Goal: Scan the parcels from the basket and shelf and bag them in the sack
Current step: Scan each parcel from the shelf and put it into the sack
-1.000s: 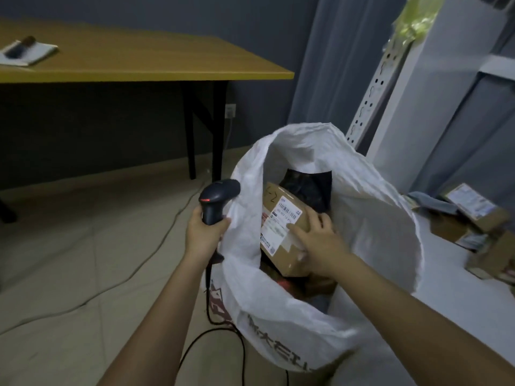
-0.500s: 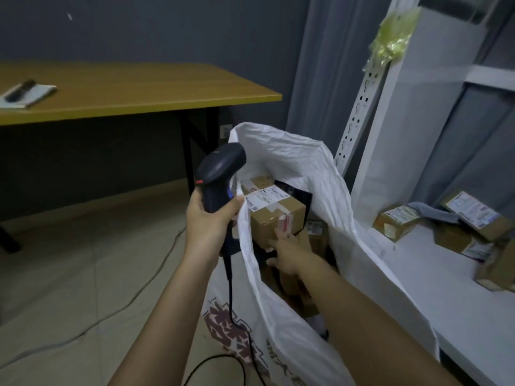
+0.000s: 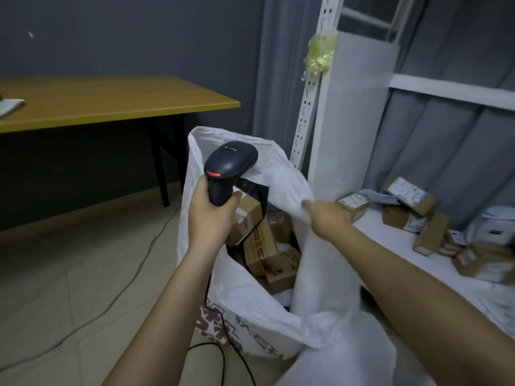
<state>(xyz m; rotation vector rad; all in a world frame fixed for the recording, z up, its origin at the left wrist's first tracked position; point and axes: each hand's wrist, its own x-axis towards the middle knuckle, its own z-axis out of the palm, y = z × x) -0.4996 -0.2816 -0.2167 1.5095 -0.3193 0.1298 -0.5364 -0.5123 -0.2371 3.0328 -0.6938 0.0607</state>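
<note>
The white woven sack stands open on the floor, with several brown cardboard parcels and a black one inside. Over the sack's left rim, my left hand grips the dark handheld scanner. My right hand is blurred at the sack's right rim; it holds nothing, and its thumb sticks out to the left. Just beyond it a small labelled parcel lies on the white shelf board, with several more parcels further right.
A wooden table with black legs stands at the back left. A grey cable runs across the floor, and the scanner's black cord drops by the sack. The white perforated shelf upright rises behind the sack. A white box sits at the far right.
My right hand let go of the labelled parcel inside the sack and came out over the right rim toward the shelf. My left hand rose a little with the scanner.
</note>
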